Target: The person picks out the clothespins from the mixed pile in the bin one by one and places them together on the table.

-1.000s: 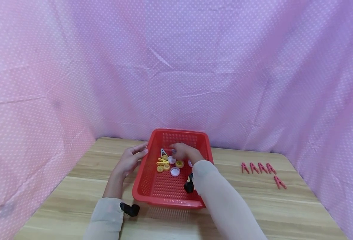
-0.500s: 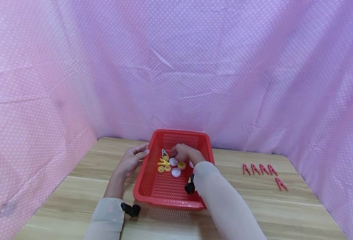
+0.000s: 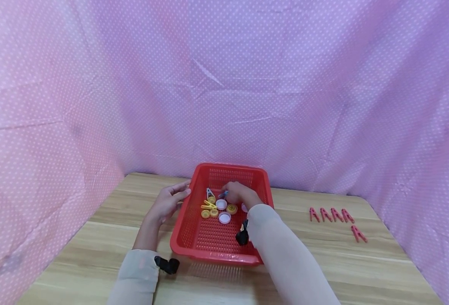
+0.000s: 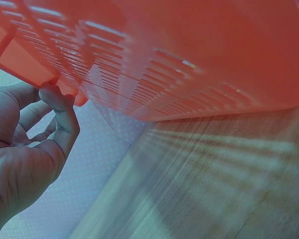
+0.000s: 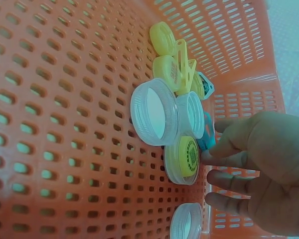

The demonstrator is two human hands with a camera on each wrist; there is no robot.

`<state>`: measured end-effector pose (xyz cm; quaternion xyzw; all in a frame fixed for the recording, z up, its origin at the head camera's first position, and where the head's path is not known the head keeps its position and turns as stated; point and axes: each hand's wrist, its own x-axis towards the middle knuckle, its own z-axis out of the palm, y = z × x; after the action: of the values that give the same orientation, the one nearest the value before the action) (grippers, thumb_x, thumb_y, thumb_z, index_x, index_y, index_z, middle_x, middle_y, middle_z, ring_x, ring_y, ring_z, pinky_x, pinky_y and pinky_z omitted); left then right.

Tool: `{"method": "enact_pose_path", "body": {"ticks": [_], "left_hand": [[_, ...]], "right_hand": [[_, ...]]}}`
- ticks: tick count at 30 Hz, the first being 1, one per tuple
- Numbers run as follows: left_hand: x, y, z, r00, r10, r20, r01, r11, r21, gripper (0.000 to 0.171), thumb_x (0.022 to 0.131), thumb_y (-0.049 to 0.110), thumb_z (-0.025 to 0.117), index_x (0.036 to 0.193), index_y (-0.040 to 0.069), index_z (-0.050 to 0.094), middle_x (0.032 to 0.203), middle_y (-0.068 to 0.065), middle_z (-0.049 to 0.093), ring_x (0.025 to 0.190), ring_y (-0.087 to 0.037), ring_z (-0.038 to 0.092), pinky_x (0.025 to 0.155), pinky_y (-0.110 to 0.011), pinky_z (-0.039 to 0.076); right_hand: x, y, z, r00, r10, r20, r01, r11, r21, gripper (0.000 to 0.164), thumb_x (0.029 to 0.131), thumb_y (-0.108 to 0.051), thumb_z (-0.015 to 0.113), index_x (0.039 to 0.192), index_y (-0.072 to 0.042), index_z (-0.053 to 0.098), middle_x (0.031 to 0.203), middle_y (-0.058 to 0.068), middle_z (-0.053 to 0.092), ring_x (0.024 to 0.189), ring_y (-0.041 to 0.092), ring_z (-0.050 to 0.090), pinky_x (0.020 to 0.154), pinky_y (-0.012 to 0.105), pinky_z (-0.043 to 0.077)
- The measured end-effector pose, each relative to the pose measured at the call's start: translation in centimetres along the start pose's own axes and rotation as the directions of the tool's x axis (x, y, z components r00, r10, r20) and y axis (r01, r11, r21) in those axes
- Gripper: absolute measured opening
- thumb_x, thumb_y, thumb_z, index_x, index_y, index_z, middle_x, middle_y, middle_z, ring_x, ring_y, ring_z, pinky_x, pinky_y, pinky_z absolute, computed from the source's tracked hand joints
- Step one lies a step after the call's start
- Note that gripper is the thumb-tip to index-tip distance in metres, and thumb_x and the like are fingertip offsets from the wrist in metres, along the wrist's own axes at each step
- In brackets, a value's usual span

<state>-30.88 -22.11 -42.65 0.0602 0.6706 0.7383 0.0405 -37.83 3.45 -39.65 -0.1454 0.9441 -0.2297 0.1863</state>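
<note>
My left hand holds the left rim of a red plastic basket, thumb and fingers at its edge in the left wrist view. Inside the basket, toward its far end, my right hand pinches a blue clip between thumb and finger. Close by lie a white cap, another white cap and a round yellow cap. Farther left are a yellow clothespin, several yellow caps and a pale grey clip. One more white cap sits near the right wall.
Several red clothespins lie in a row on the right of the wooden table, one of them nearer the front. A pink dotted cloth hangs behind and at both sides.
My right hand has drawn slightly right within the basket, and the blue clip shows at its fingers. The left hand keeps its place on the rim.
</note>
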Motion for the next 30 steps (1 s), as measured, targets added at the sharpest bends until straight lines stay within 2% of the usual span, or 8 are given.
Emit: {"method": "enact_pose_path", "body": {"ticks": [4,7,13,16,22,26,30], "left_hand": [[-0.06,0.14,0.08,1.0,-0.005,-0.004,0.005,1.0,-0.005,0.051,0.104,0.012,0.061,0.152,0.004,0.048,0.13,-0.015,0.06,0.1,-0.016,0.069,0.082,-0.034,0.062],[-0.14,0.25,0.19,1.0,-0.006,0.001,0.006,1.0,-0.01,0.051,0.104,0.011,0.061,0.152,0.003,0.047,0.129,-0.015,0.061,0.099,-0.017,0.07,0.081,-0.034,0.062],[-0.2,0.22,0.29,1.0,-0.013,-0.004,0.013,1.0,-0.007,0.051,0.104,0.01,0.06,0.152,0.003,0.047,0.126,-0.012,0.062,0.098,-0.016,0.069,0.082,-0.034,0.061],[-0.23,0.24,0.3,1.0,-0.01,-0.007,0.01,1.0,-0.005,0.051,0.104,0.01,0.06,0.152,0.002,0.046,0.126,-0.012,0.062,0.097,-0.015,0.069,0.082,-0.033,0.061],[-0.25,0.3,0.31,1.0,-0.006,-0.013,0.006,1.0,-0.018,0.051,0.104,0.009,0.061,0.152,0.001,0.046,0.126,-0.013,0.063,0.097,-0.015,0.069,0.08,-0.033,0.062],[-0.24,0.27,0.32,1.0,-0.015,-0.015,0.015,1.0,-0.02,0.05,0.103,0.009,0.061,0.152,0.003,0.048,0.124,-0.011,0.063,0.096,-0.015,0.07,0.08,-0.033,0.062],[-0.22,0.26,0.31,1.0,-0.018,-0.016,0.018,1.0,-0.023,0.05,0.103,0.01,0.061,0.151,0.004,0.049,0.122,-0.01,0.064,0.094,-0.015,0.07,0.079,-0.033,0.062]], "right_hand": [[0.0,-0.05,0.03,1.0,-0.004,0.012,0.004,1.0,-0.013,0.045,0.091,-0.007,0.075,0.134,-0.019,0.068,0.119,0.005,0.066,0.109,0.027,0.058,0.101,0.048,0.053],[0.1,-0.01,0.08,1.0,-0.004,0.024,0.004,1.0,-0.007,0.042,0.09,-0.004,0.075,0.129,-0.02,0.071,0.115,0.005,0.066,0.106,0.026,0.058,0.096,0.046,0.056],[0.12,0.19,0.1,0.997,-0.045,0.056,0.046,0.999,-0.015,0.021,0.09,-0.001,0.073,0.103,-0.018,0.075,0.1,0.003,0.066,0.098,0.023,0.06,0.085,0.039,0.059],[0.04,0.26,0.02,0.996,-0.078,0.049,0.079,0.997,-0.026,0.018,0.09,0.0,0.073,0.097,-0.017,0.075,0.098,0.003,0.067,0.095,0.022,0.061,0.084,0.037,0.059],[-0.11,0.24,-0.04,0.992,-0.126,0.018,0.127,0.992,-0.014,0.025,0.09,0.0,0.075,0.106,-0.018,0.077,0.103,0.002,0.069,0.098,0.021,0.061,0.093,0.041,0.058],[-0.14,0.24,0.05,0.992,-0.124,0.011,0.124,0.992,0.012,0.035,0.086,0.002,0.078,0.113,-0.02,0.076,0.108,0.001,0.068,0.102,0.022,0.06,0.097,0.044,0.056],[-0.07,0.21,0.18,0.994,-0.112,0.004,0.112,0.994,0.008,0.039,0.085,0.004,0.079,0.115,-0.021,0.075,0.11,0.001,0.065,0.105,0.023,0.058,0.098,0.045,0.056]]}}
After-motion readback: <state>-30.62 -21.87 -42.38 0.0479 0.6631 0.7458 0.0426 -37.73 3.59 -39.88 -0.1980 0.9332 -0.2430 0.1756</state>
